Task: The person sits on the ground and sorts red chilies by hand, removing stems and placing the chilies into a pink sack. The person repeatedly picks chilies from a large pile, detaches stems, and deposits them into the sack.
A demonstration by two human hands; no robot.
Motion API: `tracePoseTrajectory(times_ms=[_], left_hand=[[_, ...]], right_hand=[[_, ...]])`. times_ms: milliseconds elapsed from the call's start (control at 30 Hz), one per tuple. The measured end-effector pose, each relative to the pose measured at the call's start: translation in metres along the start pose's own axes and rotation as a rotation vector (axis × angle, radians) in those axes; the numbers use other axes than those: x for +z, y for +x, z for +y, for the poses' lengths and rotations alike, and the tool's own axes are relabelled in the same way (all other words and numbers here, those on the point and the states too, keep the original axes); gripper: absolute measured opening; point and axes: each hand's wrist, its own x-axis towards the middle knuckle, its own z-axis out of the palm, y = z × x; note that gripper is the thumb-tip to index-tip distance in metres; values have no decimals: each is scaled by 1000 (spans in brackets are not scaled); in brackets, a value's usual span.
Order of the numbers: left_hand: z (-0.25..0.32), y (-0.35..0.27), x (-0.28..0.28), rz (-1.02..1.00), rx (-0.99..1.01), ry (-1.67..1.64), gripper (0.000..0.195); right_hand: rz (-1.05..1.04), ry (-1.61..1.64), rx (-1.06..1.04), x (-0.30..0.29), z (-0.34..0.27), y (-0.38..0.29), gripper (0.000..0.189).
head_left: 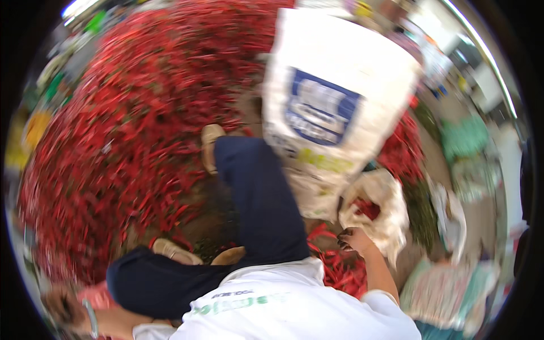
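My right hand [353, 240] is at the near edge of an upright white sack [382, 195] with red chili peppers inside; its fingers are curled, and whether they grip the rim is unclear. Behind it stands a tall white woven sack [357, 76] with a blue printed panel. Loose red chili peppers [344, 270] lie below my right hand. My left hand [61, 304], blurred and with a bangle at the wrist, is at the lower left beside a pinkish-red thing [100, 294]; I cannot tell whether it holds anything.
A broad heap of red chili peppers [140, 106] spreads to the left and ahead. At the right are green produce [418, 212], a green bag [465, 136] and striped woven sacks [446, 293]. My legs in dark trousers [263, 195] are bent between the heap and the sacks.
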Motion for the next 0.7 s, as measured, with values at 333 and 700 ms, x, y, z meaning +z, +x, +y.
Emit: tracePoseTrajectory(times_ms=[333,700], left_hand=[[68,-43,-159,605,152,158,23],[64,-163,-342,1438,237,145,22]], right_hand=[[-280,-470,-1355,353,-391,11,19],[-268,-1504,-909,585,-259,214,49]])
